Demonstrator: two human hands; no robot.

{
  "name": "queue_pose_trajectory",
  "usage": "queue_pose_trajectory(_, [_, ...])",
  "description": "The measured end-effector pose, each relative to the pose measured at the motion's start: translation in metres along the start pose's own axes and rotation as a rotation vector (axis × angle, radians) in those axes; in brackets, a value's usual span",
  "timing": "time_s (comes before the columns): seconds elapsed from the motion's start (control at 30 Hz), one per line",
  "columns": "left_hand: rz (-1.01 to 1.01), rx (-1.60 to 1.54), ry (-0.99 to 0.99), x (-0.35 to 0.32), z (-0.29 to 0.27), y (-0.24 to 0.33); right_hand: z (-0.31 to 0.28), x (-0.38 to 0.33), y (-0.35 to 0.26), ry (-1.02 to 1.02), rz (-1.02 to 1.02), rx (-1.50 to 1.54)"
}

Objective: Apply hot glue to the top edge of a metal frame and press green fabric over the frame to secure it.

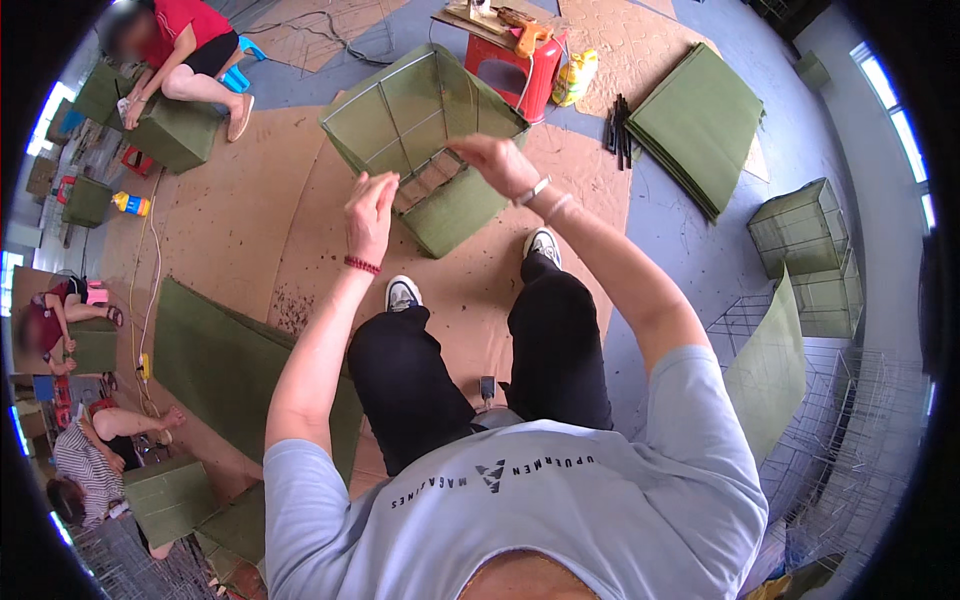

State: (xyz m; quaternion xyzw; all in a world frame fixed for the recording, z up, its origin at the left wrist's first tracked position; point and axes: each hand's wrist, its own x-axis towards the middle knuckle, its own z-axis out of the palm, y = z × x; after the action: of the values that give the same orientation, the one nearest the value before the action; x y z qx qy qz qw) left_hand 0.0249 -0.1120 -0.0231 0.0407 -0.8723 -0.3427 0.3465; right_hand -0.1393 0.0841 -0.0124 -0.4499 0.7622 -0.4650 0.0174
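A box-shaped wire frame [387,97] covered with green fabric [455,213] stands tilted on the cardboard in front of my feet. Its wires show through an open side. My left hand [369,212], with a red bead bracelet at the wrist, is raised by the near left part of the frame. Its fingers stretch out, and nothing shows in them. On the other side, my right hand [497,167] is held above the frame's right part, fingers extended and palm turned inward. Whether either hand touches the fabric I cannot tell.
Green sheets [700,125] lie stacked at right, beside black strips [619,133]. A red stool [520,75] holds an orange-handled tool [530,38]. More green fabric [225,355] lies at left. Wire frames [835,430] pile up at right. Several people work on green boxes at left.
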Motion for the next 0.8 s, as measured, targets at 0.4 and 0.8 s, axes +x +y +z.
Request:
queue_pose_trajectory(0.4, [0.25,0.21,-0.148,-0.024,0.02,-0.013,0.01,0.003,0.021,-0.357,-0.483,-0.42])
queue_pose_trajectory(0.8, [0.113,0.092,-0.265,0.038,0.109,0.064,-0.069,0.011,0.083,-0.216,-0.516,-0.728])
